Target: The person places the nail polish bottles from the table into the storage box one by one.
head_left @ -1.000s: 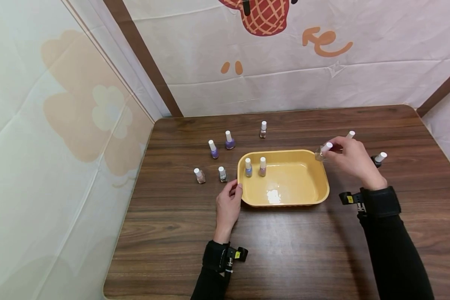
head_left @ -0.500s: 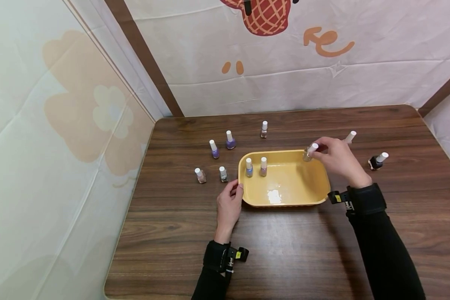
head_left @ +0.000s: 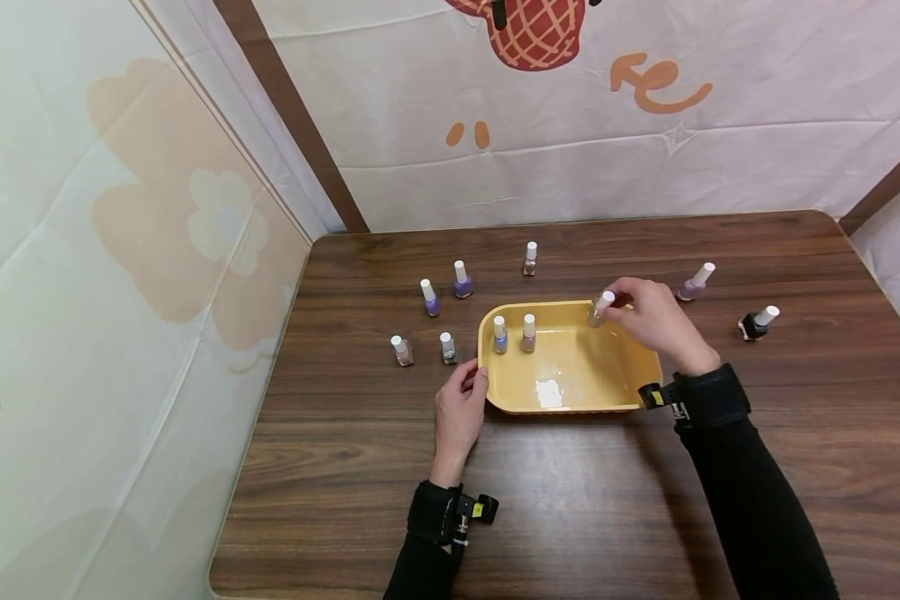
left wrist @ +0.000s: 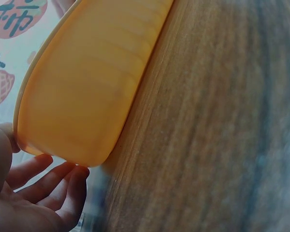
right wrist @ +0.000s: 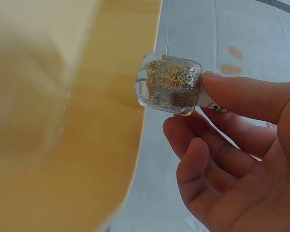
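Note:
In the head view my right hand (head_left: 656, 321) holds a nail polish bottle (head_left: 597, 312) by its white cap, over the far right part of the yellow tray (head_left: 570, 405). The right wrist view shows gold and silver glitter in this clear bottle (right wrist: 174, 86), pinched between thumb and fingers and tilted on its side. Two bottles stand inside the tray at its left end, a blue one (head_left: 500, 342) and a mauve one (head_left: 528, 342). My left hand (head_left: 459, 412) grips the tray's left end, its fingertips (left wrist: 79, 169) against the outer wall.
Left of the tray stand a pinkish bottle (head_left: 404, 355), a grey-green one (head_left: 448, 353) and two purple ones, one (head_left: 432, 306) nearer. Behind it is a small bottle (head_left: 530, 265). To the right lean a mauve bottle (head_left: 691, 290) and a black one (head_left: 753, 328).
My right hand has carried the glitter bottle leftward from the tray's right rim to above its inside. The mauve bottle at the right is now uncovered. My left hand stays at the tray.

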### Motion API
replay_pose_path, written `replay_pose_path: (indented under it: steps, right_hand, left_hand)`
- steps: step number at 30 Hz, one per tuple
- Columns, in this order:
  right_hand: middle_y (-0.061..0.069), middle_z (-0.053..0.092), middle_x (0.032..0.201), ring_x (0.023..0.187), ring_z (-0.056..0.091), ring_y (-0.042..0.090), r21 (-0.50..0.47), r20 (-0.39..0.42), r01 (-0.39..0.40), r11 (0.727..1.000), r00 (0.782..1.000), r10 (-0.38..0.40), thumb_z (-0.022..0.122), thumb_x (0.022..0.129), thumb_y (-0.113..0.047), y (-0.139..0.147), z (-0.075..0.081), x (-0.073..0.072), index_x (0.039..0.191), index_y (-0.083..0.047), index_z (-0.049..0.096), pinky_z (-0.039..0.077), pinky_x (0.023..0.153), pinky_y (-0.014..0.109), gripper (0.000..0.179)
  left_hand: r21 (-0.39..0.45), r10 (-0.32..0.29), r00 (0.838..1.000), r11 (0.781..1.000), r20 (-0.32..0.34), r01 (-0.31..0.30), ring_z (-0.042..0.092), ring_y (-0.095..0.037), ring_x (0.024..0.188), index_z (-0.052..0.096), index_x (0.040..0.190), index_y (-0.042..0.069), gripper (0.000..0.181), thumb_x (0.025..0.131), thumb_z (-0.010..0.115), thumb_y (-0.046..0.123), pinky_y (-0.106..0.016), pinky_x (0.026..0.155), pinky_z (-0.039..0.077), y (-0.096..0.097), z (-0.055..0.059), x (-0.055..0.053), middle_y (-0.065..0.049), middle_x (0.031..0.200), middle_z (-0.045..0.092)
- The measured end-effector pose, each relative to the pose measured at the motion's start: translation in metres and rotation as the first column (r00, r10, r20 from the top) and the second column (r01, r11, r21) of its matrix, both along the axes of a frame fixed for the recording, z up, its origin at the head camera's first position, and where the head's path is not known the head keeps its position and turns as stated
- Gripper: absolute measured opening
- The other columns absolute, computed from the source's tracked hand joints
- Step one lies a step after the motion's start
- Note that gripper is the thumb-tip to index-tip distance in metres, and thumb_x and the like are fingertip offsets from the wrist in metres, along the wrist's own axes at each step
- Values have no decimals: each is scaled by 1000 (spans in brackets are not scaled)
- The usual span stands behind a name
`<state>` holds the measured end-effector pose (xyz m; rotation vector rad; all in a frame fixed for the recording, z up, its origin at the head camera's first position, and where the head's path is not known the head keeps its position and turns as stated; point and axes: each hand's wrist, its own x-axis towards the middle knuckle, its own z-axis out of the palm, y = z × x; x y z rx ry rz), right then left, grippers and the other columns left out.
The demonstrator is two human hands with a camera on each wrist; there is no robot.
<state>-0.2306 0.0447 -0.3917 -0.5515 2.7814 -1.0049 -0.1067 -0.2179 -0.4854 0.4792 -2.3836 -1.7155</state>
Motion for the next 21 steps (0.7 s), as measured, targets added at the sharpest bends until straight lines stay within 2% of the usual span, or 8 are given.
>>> replay_pose_path:
  steps: [5, 21]
  right_hand:
    - [19, 69, 97, 91, 61, 30, -8, 2, -2, 1000, 1000, 2, 65, 91, -13, -5, -1, 0, 103, 0, 66, 42, 75, 36, 18]
    - [16, 69, 97, 89, 63, 28, -4, 58, -51, 999, 997, 52, 64, 91, -15, -20, -8, -2, 103, 0, 66, 47, 75, 35, 19]
  left_hand:
    - [0, 2, 1000, 1000, 0, -2, 68, -17, 97, 67, 119, 9, 31, 97, 58, 28, -32, 83, 57, 0, -1, 0, -8, 108, 71]
    - [1, -1, 1000, 1000, -3, 1, 68, -16, 96, 67, 119, 11, 31, 97, 58, 30, -31, 82, 57, 1, -1, 0, -7, 108, 71]
